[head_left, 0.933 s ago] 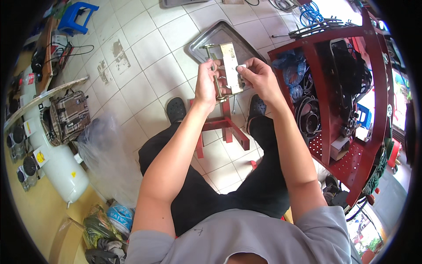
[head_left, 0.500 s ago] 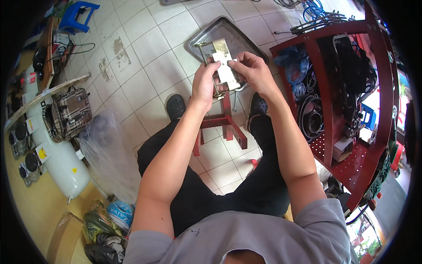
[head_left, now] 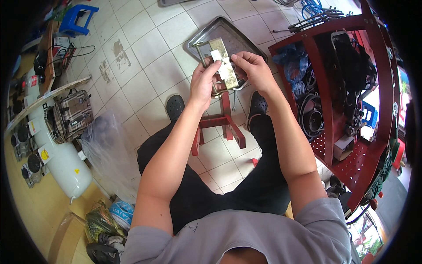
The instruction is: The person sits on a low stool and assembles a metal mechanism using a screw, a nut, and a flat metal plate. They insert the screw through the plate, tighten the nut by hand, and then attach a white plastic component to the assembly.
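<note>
Over a red metal stand (head_left: 215, 119), my left hand (head_left: 203, 83) grips a flat, worn metal plate (head_left: 229, 78) with a rod (head_left: 201, 54) along its left side. My left thumb lies across the plate's face. Thumb and index finger of my right hand (head_left: 249, 66) are pressed together at the plate's right edge. Whatever is between those fingertips is too small to make out. Bright white patches show on the plate; paper or glare, I cannot tell. A silver wrench (head_left: 234, 104) shows just below the plate, partly hidden.
Beyond my hands a metal tray (head_left: 247, 38) lies on the tiled floor. A red shelf rack (head_left: 325, 105) with pulleys and bags stands at right. On the left are a white tank (head_left: 66, 172), a plaid bag (head_left: 74, 115), clear plastic sheeting (head_left: 110, 149) and a blue stool (head_left: 79, 20).
The plate has tilted slightly, and its white area looks smaller and broken up. My right fingertips have moved up from the plate's middle to its right edge.
</note>
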Demonstrator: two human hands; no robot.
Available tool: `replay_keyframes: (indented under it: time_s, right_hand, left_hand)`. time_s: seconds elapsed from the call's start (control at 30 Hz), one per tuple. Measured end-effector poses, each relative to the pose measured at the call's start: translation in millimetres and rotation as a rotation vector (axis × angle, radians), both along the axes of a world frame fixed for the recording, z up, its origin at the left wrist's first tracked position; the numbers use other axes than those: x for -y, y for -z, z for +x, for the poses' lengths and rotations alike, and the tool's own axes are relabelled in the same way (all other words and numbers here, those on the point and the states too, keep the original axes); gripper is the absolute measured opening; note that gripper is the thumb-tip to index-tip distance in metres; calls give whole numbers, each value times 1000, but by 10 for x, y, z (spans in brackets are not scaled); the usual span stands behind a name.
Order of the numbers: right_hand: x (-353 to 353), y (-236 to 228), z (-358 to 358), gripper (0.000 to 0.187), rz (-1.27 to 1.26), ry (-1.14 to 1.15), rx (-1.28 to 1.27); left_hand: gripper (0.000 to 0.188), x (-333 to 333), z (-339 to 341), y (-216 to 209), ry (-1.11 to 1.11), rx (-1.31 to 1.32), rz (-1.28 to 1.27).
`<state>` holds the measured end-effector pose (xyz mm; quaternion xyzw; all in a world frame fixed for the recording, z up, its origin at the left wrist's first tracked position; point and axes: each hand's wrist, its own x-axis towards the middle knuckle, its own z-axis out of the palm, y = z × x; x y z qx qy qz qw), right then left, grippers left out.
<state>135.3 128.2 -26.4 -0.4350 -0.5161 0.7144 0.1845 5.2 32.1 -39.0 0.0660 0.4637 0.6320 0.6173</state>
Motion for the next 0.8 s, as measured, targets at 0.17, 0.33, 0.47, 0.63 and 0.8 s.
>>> replay_keyframes:
  time_s: [0.17, 0.33, 0.47, 0.63, 0.8]
  right_hand:
    - [-23, 17, 16, 16, -10, 15, -27]
    - [-26, 2, 40, 14, 34, -16, -69]
    - [-46, 19, 52, 11, -122, 129, -214]
    - [149, -36, -23, 33, -82, 63, -165]
    - [395, -194, -203, 32, 115, 119, 100]
  left_hand:
    - [20, 7, 4, 17, 3, -14, -4]
    - [23, 15, 3, 22, 15, -37, -20]
    - [27, 23, -68, 65, 4, 31, -19]
    - [29, 10, -76, 109, -36, 72, 69]
    - [15, 51, -56, 95, -39, -34, 60]
